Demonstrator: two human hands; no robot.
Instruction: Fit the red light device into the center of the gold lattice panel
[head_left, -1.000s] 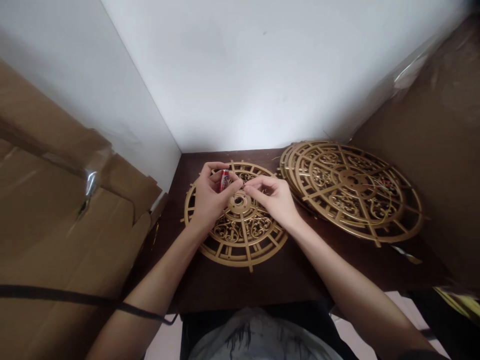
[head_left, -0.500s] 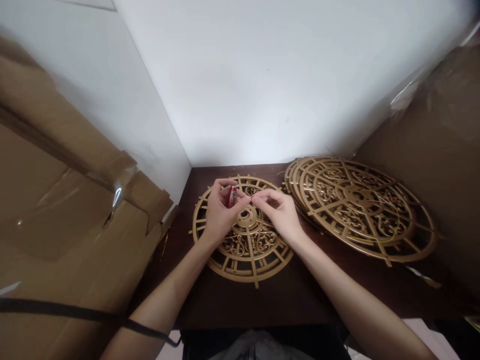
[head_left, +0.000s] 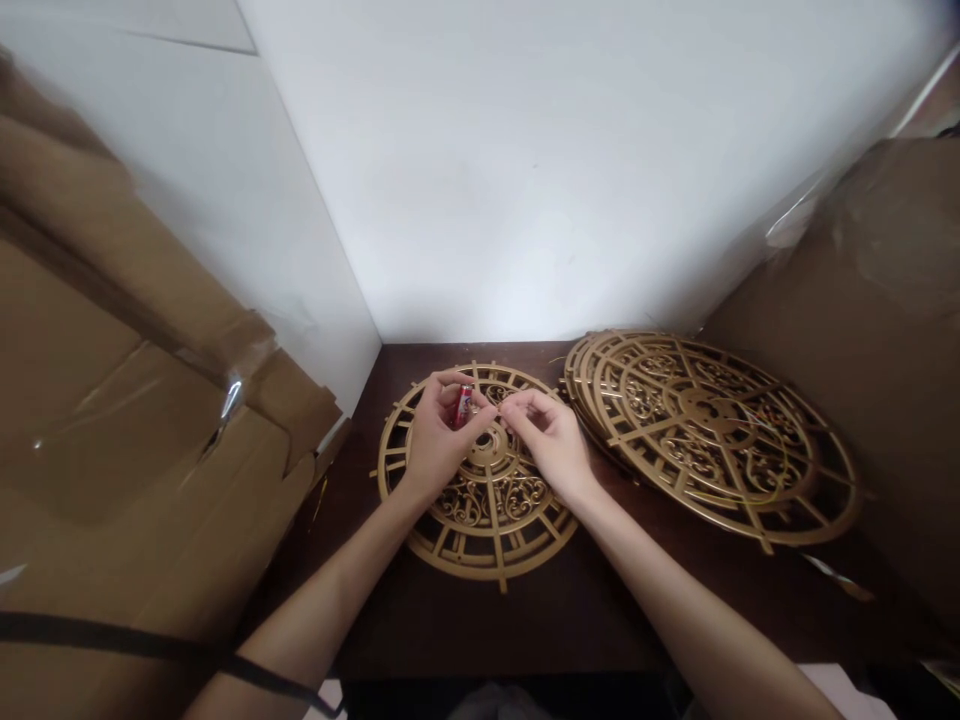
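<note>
A round gold openwork disc (head_left: 493, 558) with scrolled spokes lies flat on the dark table, below both hands. My left hand (head_left: 442, 430) is closed around a small red and silver battery (head_left: 463, 404), which stands tilted between its fingers. Its thumb and fingertip also meet close to the other hand. My right hand (head_left: 551, 440) is in a pinch, its fingertips almost touching those of the left. Whatever lies between the right fingertips is too small to make out. The hands partly cover the disc's upper half and its round hub.
To the right, several similar gold discs (head_left: 720, 425) lie stacked, with thin wires on the top one. Cardboard (head_left: 135, 420) stands close on the left, and a brown box (head_left: 870, 300) on the right. A white wall (head_left: 525, 200) rises behind the dark table (head_left: 525, 640).
The view has shifted slightly, so the discs and table sit a little lower in it. Both hands keep nearly the same pose, and the battery stays in the left hand.
</note>
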